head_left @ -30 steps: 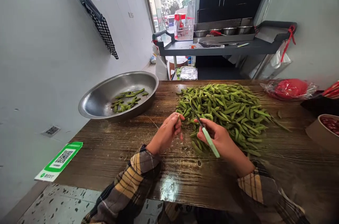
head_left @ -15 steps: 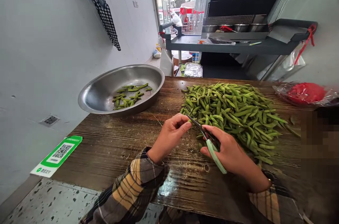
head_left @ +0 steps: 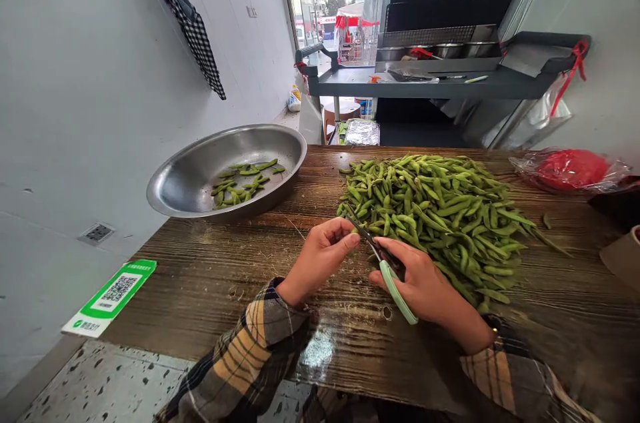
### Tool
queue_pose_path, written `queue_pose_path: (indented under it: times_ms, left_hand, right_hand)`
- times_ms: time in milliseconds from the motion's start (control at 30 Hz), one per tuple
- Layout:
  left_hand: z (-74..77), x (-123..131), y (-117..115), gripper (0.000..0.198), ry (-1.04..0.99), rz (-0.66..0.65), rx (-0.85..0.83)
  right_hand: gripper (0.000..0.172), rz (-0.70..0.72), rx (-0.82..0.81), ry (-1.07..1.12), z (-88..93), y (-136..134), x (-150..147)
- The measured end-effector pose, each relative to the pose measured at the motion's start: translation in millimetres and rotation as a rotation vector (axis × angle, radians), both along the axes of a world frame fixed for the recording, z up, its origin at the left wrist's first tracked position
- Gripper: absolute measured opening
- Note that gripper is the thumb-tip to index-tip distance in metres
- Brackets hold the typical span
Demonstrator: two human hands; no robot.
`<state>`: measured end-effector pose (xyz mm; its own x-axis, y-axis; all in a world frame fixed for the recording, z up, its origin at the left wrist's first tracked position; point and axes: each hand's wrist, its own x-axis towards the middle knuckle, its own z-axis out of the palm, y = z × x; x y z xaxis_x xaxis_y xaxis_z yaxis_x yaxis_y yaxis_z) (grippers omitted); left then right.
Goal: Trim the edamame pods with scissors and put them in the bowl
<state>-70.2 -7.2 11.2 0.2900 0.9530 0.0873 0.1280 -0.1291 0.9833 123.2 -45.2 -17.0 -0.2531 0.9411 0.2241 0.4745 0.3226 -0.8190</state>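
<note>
My left hand (head_left: 325,256) pinches a green edamame pod (head_left: 355,231), most of it hidden behind my fingers and thumb. My right hand (head_left: 420,283) is closed around a pair of scissors (head_left: 397,293) with pale green handles and dark blades. The blade tips reach the pod at my left fingertips. Just beyond my hands lies a big heap of edamame pods (head_left: 435,209) on the dark wooden table (head_left: 210,283). At the left a wide steel basin (head_left: 185,173) holds several pods on its bottom.
A green and white QR-code card (head_left: 115,296) lies at the table's left corner. A red bundle in clear plastic (head_left: 570,169) sits at the right, above a brown round-edged object (head_left: 625,256). A grey cart (head_left: 350,79) stands behind the table. A checkered cloth (head_left: 200,43) hangs on the wall.
My right hand and the scissors have shifted slightly left, towards my left hand, which stays nearly in place. The view has turned a little, showing a brown object at the right edge.
</note>
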Motion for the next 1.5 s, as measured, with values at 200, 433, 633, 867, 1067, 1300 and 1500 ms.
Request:
queue_pose_path:
  times_ms: [200, 433, 633, 867, 1067, 1300, 1500]
  left_hand:
    - [1.3, -7, 6, 0.026, 0.035, -0.038, -0.025]
    - [0.5, -12, 11, 0.027, 0.061, -0.078, -0.018]
    - [-1.1, -14, 14, 0.026, 0.101, -0.137, -0.041]
    - [-12.2, -15, 20, 0.026, 0.205, -0.128, 0.031]
    - [-16.4, -13, 22, 0.025, 0.265, -0.12, 0.084]
    - [-17.7, -10, 20, 0.023, 0.071, -0.053, 0.0]
    - [-14.9, -11, 19, 0.027, -0.504, 0.017, -0.272]
  right_hand:
    - [0.043, 0.034, -0.004, 0.014, -1.3, 3, 2]
    - [0.043, 0.066, -0.111, -0.012, 2.0, 5, 4]
    - [0.037, 0.145, -0.226, 0.029, 5.9, 6, 7]
    - [0.037, 0.173, -0.448, 0.238, 0.7, 8, 9]
    - [0.055, 0.204, -0.782, 0.346, -0.9, 14, 10]
    - [0.056, 0.183, -0.814, 0.489, -7.7, 14, 7]
    - [0.061, 0.154, -0.63, 0.56, 4.2, 9, 7]
